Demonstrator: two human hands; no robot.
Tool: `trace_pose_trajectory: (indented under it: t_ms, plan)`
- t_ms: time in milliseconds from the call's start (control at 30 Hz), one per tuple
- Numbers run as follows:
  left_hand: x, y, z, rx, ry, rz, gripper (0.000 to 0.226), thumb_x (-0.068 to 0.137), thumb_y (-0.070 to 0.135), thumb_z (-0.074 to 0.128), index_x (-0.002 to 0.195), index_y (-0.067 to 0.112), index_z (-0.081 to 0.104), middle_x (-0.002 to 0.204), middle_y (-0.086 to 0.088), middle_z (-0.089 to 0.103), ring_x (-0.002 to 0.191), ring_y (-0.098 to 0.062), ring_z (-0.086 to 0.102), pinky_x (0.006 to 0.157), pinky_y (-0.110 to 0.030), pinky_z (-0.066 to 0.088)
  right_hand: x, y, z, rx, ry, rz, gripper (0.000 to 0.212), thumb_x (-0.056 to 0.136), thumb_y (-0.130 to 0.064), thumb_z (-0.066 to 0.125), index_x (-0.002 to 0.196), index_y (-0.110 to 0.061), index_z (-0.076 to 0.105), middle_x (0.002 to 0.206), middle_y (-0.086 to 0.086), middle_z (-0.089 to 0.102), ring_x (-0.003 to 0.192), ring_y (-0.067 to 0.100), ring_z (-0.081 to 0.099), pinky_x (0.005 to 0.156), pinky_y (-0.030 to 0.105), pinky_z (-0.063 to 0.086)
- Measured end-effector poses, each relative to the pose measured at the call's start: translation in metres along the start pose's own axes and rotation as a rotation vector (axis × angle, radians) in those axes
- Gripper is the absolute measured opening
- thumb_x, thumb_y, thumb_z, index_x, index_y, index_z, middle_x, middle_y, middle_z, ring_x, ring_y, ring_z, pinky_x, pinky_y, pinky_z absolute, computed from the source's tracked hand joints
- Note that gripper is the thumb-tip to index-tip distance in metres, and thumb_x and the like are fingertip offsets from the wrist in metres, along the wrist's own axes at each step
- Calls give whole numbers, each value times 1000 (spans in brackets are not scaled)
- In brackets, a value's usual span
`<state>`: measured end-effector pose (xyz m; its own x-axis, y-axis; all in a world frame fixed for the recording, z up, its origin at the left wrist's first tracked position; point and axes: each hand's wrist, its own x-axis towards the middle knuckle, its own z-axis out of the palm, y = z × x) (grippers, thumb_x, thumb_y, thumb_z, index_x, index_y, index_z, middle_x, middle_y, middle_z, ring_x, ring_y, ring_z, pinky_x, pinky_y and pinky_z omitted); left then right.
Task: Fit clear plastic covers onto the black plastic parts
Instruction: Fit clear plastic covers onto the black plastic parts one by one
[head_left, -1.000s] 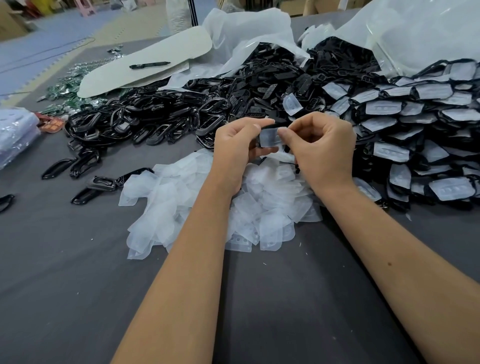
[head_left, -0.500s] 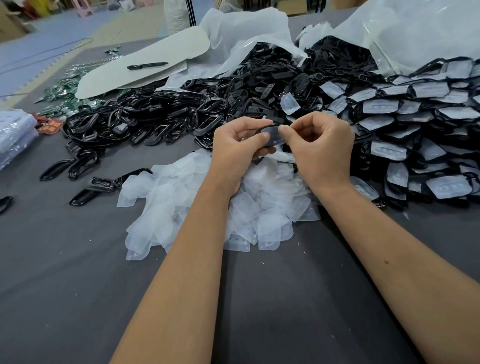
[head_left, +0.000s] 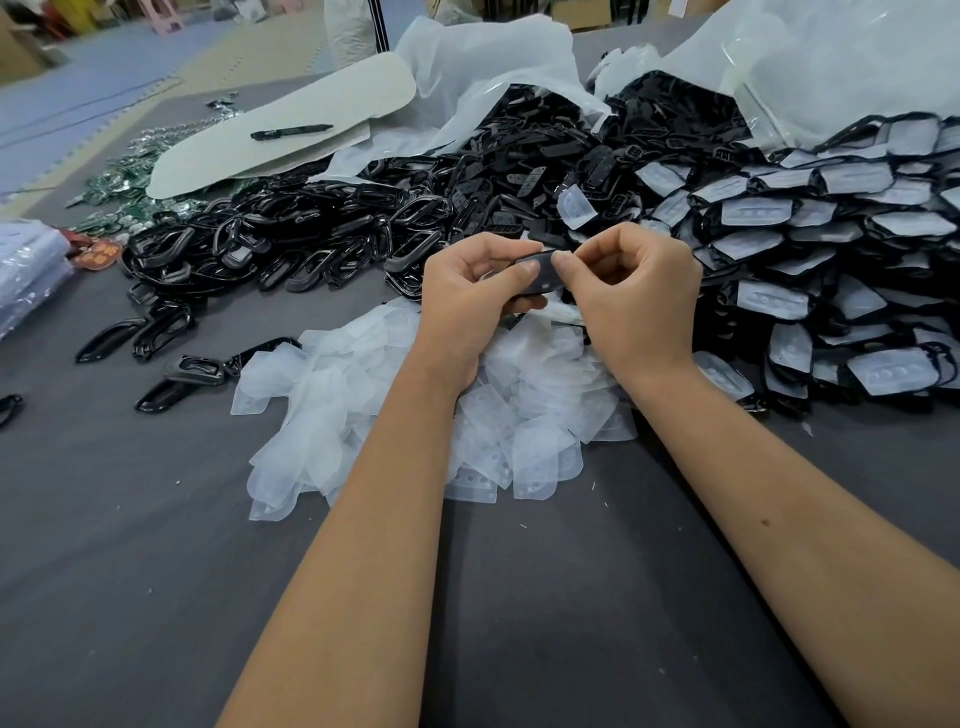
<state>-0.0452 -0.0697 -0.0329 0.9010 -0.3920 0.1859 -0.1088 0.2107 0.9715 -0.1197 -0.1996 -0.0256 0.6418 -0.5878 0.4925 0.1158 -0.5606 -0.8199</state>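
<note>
At centre frame, the left hand (head_left: 475, 291) and right hand (head_left: 636, 296) both pinched one small black plastic part (head_left: 540, 273) above the heap of loose clear plastic covers (head_left: 415, 405). A second earlier a pale cover showed between the fingertips; now the dark face showed, suggesting the piece had been turned or seated. At upper centre, a crumpled translucent plastic bag (head_left: 483, 57) spilled uncovered black parts (head_left: 519, 156); covered black parts (head_left: 841, 244) lay stacked at right.

A small factory assembly bench: bulk heaps of black plastic parts (head_left: 332, 234) and clear plastic covers (head_left: 363, 395) on a grey table (head_left: 156, 597) (cardboard cartons (head_left: 21, 52) behind, foam floor mats (head_left: 93, 98)).
</note>
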Motion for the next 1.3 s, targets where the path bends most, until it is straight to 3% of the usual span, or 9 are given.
trace_pose_trajectory:
  t_ms: [167, 333, 500, 667, 800, 967, 1300]
  plan:
    - [1, -1, -2, -11, -3, -20, 16, 92, -5, 68, 107, -5, 73, 95, -25, 75, 76, -30, 72, 60, -24, 54, 1, 3, 1, 21, -4, 12, 21, 85, -28, 83, 78, -13, 72, 66, -7, 69, 59, 9, 65, 62, 26, 55]
    - [2, -1, -5, -49, -18, -33, 15, 95, -2, 64, 106, 2, 75, 89, -13, 78, 74, -22, 72, 66, -28, 58, 3, 8, 0, 259, -107, 185, 23, 85, -26, 86, 89, -14, 67, 71, 1, 70, 54, 10, 60, 54, 26, 50]
    - [0, 1, -6, -54, -52, -36, 15, 98, 2, 64, 107, 4, 75, 91, -11, 77, 74, -21, 70, 66, -25, 57, 5, 11, 0, 439, -206, 261, 13, 92, -17, 80, 86, -7, 73, 58, 0, 66, 43, 12, 55, 40, 24, 46]
    - [-1, -1, -4, -10, -41, -7, 15, 90, 0, 74, 100, 11, 76, 93, -16, 76, 76, -27, 71, 70, -32, 56, 4, 14, 1, 381, -185, 226, 10, 93, -16, 79, 89, -7, 75, 63, 6, 70, 51, 17, 62, 49, 29, 53]
    - [1, -3, -5, -3, -26, -2, 17, 89, -3, 73, 105, 3, 75, 97, -24, 75, 84, -36, 70, 69, -30, 57, 4, 13, 2, 435, -206, 222, 5, 93, -9, 77, 91, -5, 74, 70, 6, 72, 57, 15, 65, 51, 27, 54]
    - [2, -3, -5, -35, -37, -7, 18, 90, -6, 70, 103, 6, 75, 93, -16, 77, 73, -22, 72, 68, -25, 58, 4, 11, 1, 486, -287, 259, 17, 87, -1, 79, 103, -3, 74, 86, 10, 77, 73, 16, 73, 59, 25, 56]
    - [0, -2, -4, -59, -74, 2, 16, 89, -7, 70, 101, 4, 74, 98, -19, 77, 82, -26, 74, 64, -22, 55, 5, 10, 1, 536, -282, 296, 5, 92, -2, 74, 92, -7, 74, 75, 3, 74, 62, 12, 66, 53, 25, 53]
